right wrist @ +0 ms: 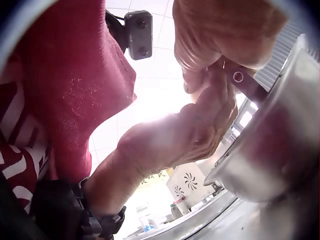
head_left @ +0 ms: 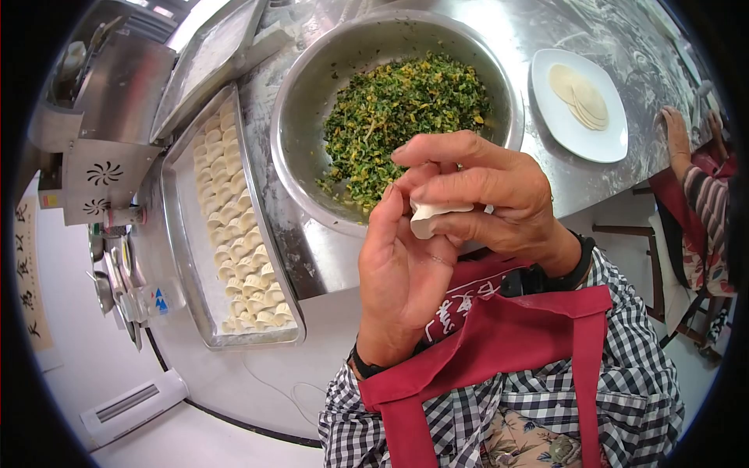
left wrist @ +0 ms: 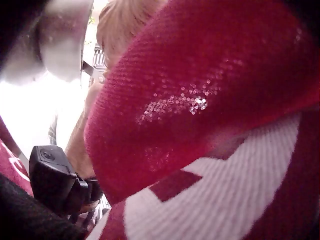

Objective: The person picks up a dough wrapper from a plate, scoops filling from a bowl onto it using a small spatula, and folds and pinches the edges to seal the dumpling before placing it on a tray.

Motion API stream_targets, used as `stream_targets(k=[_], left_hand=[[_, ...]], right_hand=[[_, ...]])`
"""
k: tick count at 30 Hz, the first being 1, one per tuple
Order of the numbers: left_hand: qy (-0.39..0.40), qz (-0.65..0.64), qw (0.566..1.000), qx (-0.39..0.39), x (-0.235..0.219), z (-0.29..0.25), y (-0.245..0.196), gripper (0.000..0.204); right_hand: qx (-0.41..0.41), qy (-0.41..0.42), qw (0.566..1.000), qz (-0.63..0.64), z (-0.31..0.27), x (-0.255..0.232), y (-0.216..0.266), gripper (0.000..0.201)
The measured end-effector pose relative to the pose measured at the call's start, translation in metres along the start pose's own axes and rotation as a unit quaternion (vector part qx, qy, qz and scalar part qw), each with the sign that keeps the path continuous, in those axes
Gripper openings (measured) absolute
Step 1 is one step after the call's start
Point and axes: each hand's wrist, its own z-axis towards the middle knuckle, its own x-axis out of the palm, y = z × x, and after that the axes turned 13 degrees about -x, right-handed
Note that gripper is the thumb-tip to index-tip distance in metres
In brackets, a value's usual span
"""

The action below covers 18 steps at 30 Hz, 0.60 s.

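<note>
Both hands meet over the near rim of the metal bowl [head_left: 285, 156], close in front of the apron. A piece of white dumpling dough [head_left: 424, 223] is held between them, partly hidden by the fingers. The left hand [head_left: 402, 281] is turned palm up, its thumb and fingers about the dough. From the right, the right hand [head_left: 495, 195] pinches the dough with thumb and curled fingers. In the right wrist view a dark strip with a round metal eyelet [right wrist: 238, 77] juts from beside the right hand. Chopped green and yellow filling [head_left: 406, 109] lies in the bowl.
At left, a metal tray [head_left: 179, 265] bears rows of folded dumplings [head_left: 242, 234]. A white plate [head_left: 550, 129] with several round wrappers [head_left: 581, 101] stands at right on the floured metal table [head_left: 577, 27]. Another person's hand [head_left: 676, 132] rests at the table's right edge.
</note>
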Motion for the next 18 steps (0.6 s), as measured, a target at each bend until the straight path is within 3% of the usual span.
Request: stream_targets(k=[2,4,6,7,9,12,13,14,15,18], left_hand=[[-0.002,0.039,0.999,0.004,0.001,-0.001,0.0,0.038],[-0.004,0.079,0.997,0.007,-0.002,-0.001,-0.002,0.039],[0.09,0.039,0.995,-0.019,-0.009,0.001,-0.004,0.041],[0.09,0.039,0.995,-0.019,-0.005,0.0,-0.003,0.041],[-0.026,0.075,0.997,0.018,0.007,-0.003,0.001,0.042],[-0.055,0.132,0.99,0.012,0.011,-0.003,0.001,0.043],[-0.039,0.134,0.99,0.007,0.015,-0.002,0.002,0.043],[-0.089,0.143,0.985,0.02,0.02,-0.003,0.004,0.044],[-0.136,0.153,0.978,0.028,0.023,-0.002,0.006,0.044],[-0.129,0.183,0.974,0.031,0.022,-0.003,0.005,0.041]], right_hand=[[-0.005,0.006,0.997,-0.072,0.006,0.001,0.005,0.012],[-0.007,0.016,0.999,-0.048,0.0,-0.003,0.0,0.013],[-0.009,0.027,0.999,-0.023,-0.002,-0.005,-0.001,0.015],[-0.01,0.029,0.999,-0.022,-0.001,-0.005,-0.002,0.016],[-0.01,0.031,0.999,-0.022,-0.001,-0.005,0.0,0.017],[0.016,0.011,0.999,-0.028,0.004,0.0,0.006,0.018],[-0.016,0.045,0.997,-0.055,0.007,-0.004,0.006,0.018],[-0.049,0.082,0.992,-0.089,0.008,-0.009,0.007,0.019],[-0.042,0.058,0.995,-0.075,0.007,-0.009,0.006,0.02],[-0.062,0.047,0.992,-0.101,0.01,-0.01,0.005,0.016]])
